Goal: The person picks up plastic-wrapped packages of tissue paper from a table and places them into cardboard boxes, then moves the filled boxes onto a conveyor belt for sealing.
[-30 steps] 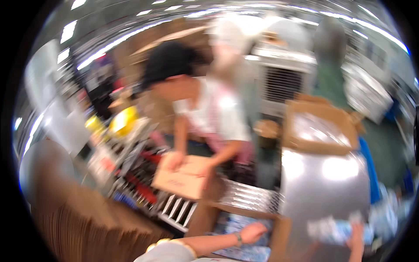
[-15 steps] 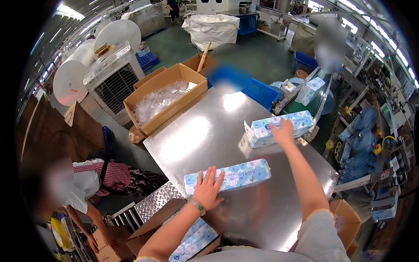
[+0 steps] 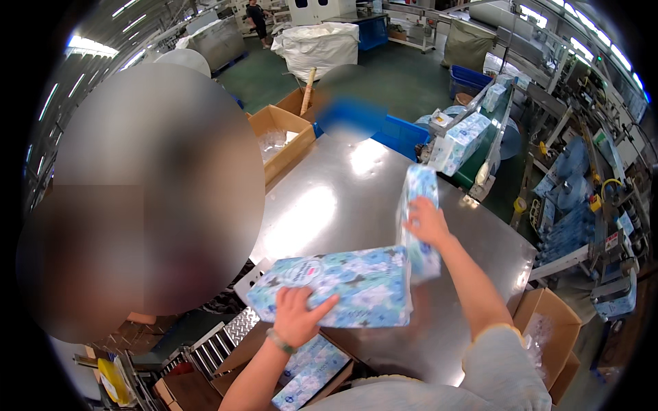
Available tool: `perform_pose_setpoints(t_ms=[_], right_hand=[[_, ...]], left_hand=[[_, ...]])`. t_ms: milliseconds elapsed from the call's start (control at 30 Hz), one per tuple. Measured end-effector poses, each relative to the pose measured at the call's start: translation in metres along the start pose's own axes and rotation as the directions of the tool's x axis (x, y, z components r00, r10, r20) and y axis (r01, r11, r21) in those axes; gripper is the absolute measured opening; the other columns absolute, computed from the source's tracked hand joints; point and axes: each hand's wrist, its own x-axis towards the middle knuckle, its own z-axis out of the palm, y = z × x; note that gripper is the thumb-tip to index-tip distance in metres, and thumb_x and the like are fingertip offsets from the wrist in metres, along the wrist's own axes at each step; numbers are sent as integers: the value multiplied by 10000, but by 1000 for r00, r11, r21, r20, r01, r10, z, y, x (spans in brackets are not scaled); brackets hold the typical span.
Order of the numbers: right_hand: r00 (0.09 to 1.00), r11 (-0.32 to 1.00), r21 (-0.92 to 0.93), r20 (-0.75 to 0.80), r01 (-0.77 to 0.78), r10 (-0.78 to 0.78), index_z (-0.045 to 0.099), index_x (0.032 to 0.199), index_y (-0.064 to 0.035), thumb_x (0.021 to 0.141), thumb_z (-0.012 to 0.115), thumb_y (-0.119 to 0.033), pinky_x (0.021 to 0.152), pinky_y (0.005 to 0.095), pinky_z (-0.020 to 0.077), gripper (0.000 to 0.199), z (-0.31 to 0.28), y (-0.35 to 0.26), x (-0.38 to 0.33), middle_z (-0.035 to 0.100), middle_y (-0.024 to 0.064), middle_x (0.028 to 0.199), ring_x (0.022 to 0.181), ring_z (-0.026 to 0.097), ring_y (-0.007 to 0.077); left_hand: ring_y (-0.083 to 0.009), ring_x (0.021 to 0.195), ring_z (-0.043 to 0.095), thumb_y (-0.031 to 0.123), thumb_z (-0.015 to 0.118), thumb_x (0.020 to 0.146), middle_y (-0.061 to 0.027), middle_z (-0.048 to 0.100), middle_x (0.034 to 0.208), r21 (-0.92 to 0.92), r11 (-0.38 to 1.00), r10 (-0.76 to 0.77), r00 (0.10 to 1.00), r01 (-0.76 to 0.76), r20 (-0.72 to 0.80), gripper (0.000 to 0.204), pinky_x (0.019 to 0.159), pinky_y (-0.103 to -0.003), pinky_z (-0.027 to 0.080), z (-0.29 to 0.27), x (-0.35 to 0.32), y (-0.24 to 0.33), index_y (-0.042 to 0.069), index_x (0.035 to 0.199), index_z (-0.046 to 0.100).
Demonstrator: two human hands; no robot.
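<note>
Head view: at lower centre your left hand [image 3: 296, 316] presses spread fingers on the near edge of a blue-and-white flowered soft pack with a round white label [image 3: 336, 285], lying flat on the steel table [image 3: 322, 205], long axis left-right. Your right hand [image 3: 426, 222] grips a second flowered pack [image 3: 418, 226], stood on end, long axis up-down, touching the first pack's right end.

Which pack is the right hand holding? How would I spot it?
Look at the shiny metal table. The right hand grips the blue flowery pack that stands on end near the middle. The similar pack under the left hand lies flat instead.
</note>
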Motion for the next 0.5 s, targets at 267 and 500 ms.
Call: perform_pose_setpoints(t_ms=[267,500], right_hand=[[982,941,-296,-139,-161,125,453,1467,-169,684,867,-258,1084,573,326,890,-9,-140,-180,532,182,1208,1186,513,359],[1000,952,-307,14,-6,11,268,1609,-232,657,863,-177,1029,493,372,1124,-4,-162,-170,507,203,1211,1150,503,409]], left_hand=[[-394,1065,472,337,841,661,-203,444,1238,-197,952,-301,820,232,-487,1220,885,-532,418,-52,-116,13,303,1640,112],[-387,1088,456,304,806,680,-220,466,1260,-470,793,-584,707,389,-400,1197,920,-537,384,-40,-251,52,157,1635,100]])
